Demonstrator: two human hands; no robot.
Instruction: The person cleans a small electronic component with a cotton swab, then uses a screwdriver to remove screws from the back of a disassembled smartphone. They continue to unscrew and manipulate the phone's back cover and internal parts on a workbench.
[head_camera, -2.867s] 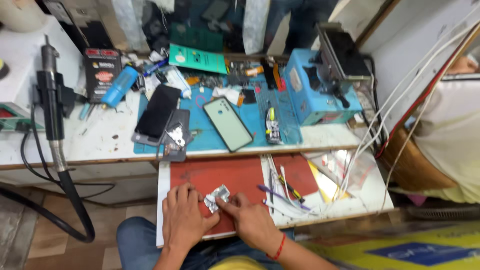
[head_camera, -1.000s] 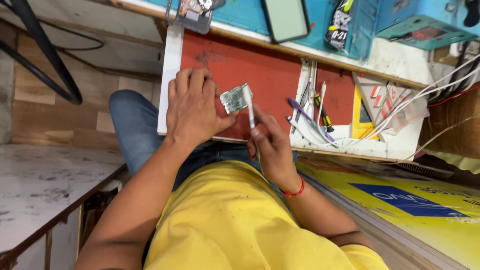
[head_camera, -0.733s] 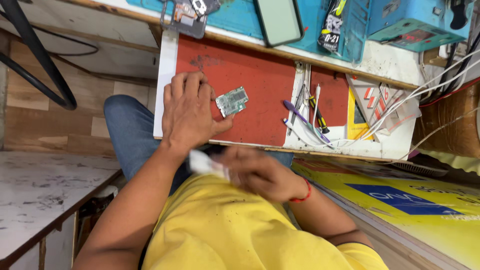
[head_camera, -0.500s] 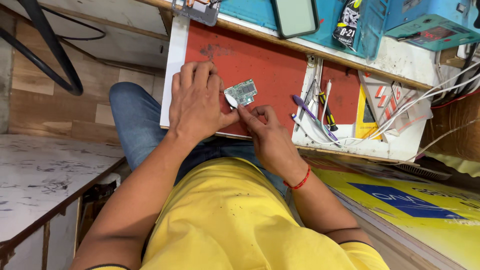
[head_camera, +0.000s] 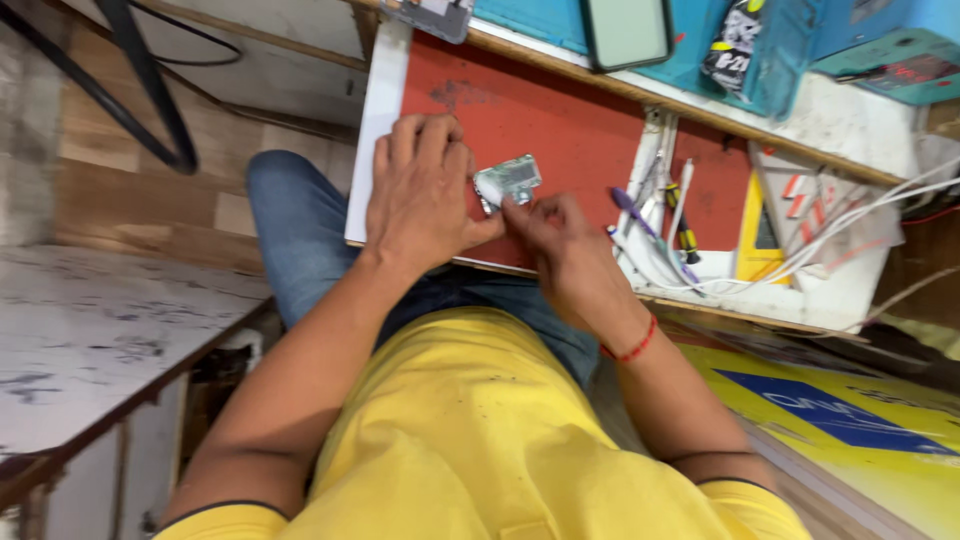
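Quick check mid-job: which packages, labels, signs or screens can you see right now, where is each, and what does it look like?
Phone screen: top centre on the blue mat, dark-framed rectangle, pale glass.
Printed packet: right of the phone, black with yellow and white.
Yellow sign: lower right, flat, with a blue panel.
Card: right of the tools, white with red marks.

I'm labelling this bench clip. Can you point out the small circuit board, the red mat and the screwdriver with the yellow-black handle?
small circuit board (head_camera: 510, 180), head view, middle of its metal face.
red mat (head_camera: 560, 120), head view, bare patch above the board.
yellow-black screwdriver (head_camera: 682, 222), head view, on its handle.
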